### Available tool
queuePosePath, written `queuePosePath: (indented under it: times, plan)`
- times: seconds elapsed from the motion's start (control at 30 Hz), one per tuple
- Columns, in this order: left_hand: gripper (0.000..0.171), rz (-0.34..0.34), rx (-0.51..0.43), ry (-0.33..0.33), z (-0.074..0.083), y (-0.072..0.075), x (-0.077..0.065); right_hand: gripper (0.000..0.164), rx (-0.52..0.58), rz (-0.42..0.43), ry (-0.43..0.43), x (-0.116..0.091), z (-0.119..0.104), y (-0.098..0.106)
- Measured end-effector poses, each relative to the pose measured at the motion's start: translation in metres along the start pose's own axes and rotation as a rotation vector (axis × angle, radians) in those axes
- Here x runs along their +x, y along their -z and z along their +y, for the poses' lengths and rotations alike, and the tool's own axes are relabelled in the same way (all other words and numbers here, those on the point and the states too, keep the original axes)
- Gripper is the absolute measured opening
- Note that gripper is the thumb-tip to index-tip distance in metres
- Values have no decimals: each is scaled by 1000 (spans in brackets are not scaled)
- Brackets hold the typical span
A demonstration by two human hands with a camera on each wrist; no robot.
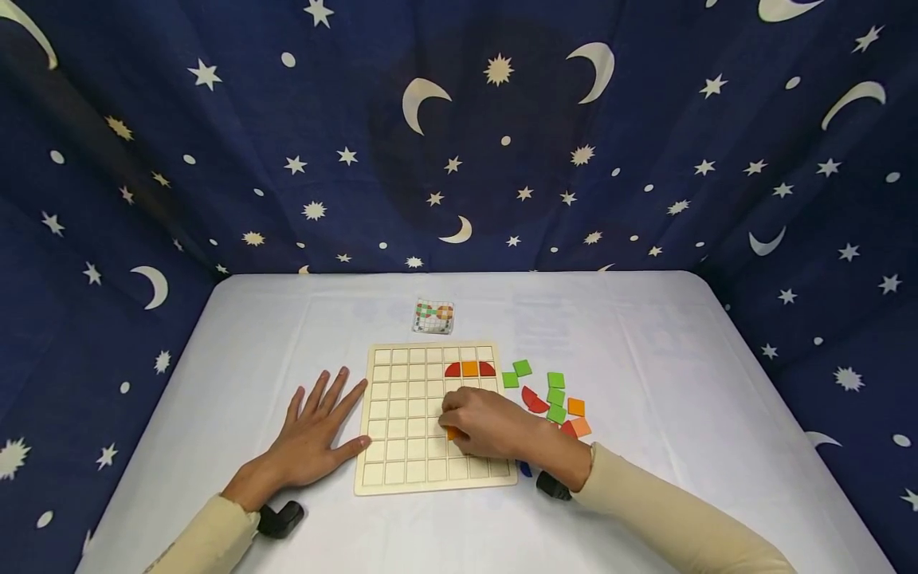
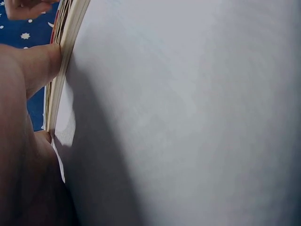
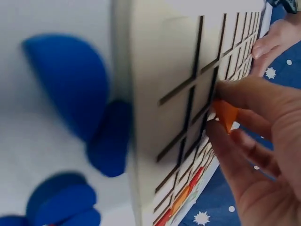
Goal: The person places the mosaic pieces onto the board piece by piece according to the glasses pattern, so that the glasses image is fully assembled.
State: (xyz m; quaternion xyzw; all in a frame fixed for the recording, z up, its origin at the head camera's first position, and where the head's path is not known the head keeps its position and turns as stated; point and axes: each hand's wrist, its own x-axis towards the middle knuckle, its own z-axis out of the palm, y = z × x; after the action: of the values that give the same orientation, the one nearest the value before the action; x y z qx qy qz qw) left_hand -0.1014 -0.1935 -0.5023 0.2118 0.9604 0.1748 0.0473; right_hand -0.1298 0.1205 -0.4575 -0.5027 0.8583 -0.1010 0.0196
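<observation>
A pale wooden grid board [image 1: 397, 408] lies on the table before me. My left hand [image 1: 310, 442] is spread beside it, its thumb [image 2: 44, 63] and a fingertip touching the left edge. Over the right half of the board, my right hand [image 1: 491, 421] pinches an orange tile [image 3: 225, 114] between thumb and fingers, close to the cells; the fingers hide part of its outline. Near the top right of the grid, an orange square [image 1: 469, 369] sits between two red quarter-round tiles, one at its left [image 1: 453, 370] and one at its right [image 1: 487, 369].
Loose green squares [image 1: 555, 380], red rounded tiles [image 1: 535, 401] and orange squares [image 1: 576, 407] lie right of the board. Several blue rounded tiles [image 3: 70, 80] are by its near right side. A small pattern card [image 1: 433, 316] lies beyond the far edge. A starry curtain [image 1: 502, 104] surrounds the table.
</observation>
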Motion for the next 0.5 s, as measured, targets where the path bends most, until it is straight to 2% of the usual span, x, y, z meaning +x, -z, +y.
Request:
queuePosePath:
  times: [0.2,0.3,0.4,0.5]
  plan:
    - [83,1,-7,1,0,0,1,8,-83,10,22,-3,4,-1]
    - [83,4,-3,-1,-1,0,1,13,-24,75,7,-3,13,-3]
    - [83,6,-2,-1,-1,0,1,16,66,152,-61,0,25,-4]
    - [83,6,0,1,-1,0,-1,12,69,194,-117,4,37,-6]
